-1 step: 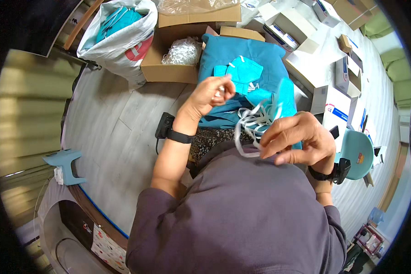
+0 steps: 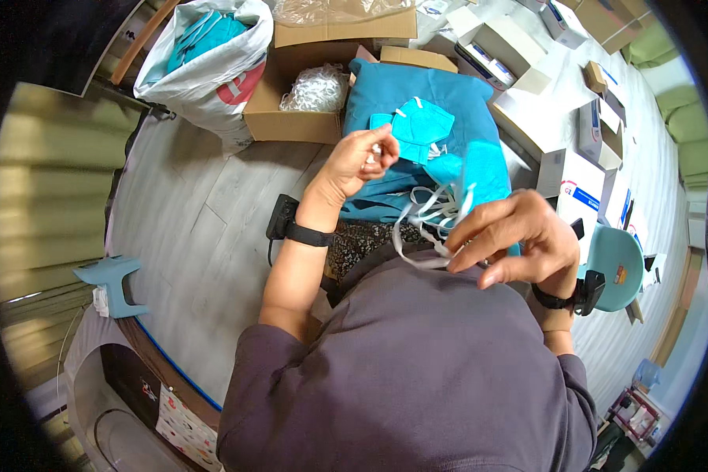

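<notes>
Teal mask (image 2: 423, 128), blue cloth (image 2: 413, 81)
By cloth's near edge I hold white straps (image 2: 400, 245), right hand (image 2: 515, 240); left hand (image 2: 360, 161) curled round something white (image 2: 376, 149).

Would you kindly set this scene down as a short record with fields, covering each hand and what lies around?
Left hand: curled, with a small white piece in its grasp
Right hand: a looped white strap at its fingers; exact grip unclear
Ahead: teal masks on teal cloth
Far left: white bag holding teal items
Beside the bag: open cardboard box with tangled white strands
Right side: several white cartons
</notes>
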Tool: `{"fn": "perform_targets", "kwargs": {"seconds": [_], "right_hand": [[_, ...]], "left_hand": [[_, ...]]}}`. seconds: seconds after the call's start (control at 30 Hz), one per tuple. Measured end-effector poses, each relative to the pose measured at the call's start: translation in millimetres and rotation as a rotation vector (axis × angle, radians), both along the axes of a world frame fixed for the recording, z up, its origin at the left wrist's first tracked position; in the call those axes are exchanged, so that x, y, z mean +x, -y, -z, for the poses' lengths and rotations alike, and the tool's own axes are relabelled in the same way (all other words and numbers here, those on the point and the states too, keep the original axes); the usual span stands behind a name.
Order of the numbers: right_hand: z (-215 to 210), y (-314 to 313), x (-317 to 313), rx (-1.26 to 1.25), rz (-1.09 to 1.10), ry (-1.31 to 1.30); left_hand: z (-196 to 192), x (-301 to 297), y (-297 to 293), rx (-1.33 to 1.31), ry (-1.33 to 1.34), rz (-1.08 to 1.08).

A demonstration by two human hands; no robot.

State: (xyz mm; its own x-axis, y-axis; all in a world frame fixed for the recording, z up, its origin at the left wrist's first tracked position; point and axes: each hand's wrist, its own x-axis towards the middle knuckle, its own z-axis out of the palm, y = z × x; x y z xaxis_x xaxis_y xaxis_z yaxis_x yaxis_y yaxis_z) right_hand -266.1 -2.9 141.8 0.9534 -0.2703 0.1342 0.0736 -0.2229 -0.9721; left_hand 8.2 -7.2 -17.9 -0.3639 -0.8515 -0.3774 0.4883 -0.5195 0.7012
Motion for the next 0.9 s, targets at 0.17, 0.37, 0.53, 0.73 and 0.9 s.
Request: {"fn": "perform_targets", "kwargs": {"seconds": [0.17,0.37,0.53,0.73,0.9], "right_hand": [[45,56,0,0.012,0.846,-0.035],[177,119,14,-1.113,0.659,-0.437],[186,133,17,-1.167,0.634,-0.278],[104,117,28,-0.731,1.035,0.004],[68,104,27,-0.55,0.992,0.046]], "left_hand": [[13,-1,2,-0.064,-0.107,-0.126],[18,-16,6,-0.022,-0.128,-0.15],[23,-4,2,-0.019,-0.07,-0.22],[-15,-17,12,-0.293,0.326,-0.502],[-38,-32,34,-0.556,0.41,-0.563]]}}
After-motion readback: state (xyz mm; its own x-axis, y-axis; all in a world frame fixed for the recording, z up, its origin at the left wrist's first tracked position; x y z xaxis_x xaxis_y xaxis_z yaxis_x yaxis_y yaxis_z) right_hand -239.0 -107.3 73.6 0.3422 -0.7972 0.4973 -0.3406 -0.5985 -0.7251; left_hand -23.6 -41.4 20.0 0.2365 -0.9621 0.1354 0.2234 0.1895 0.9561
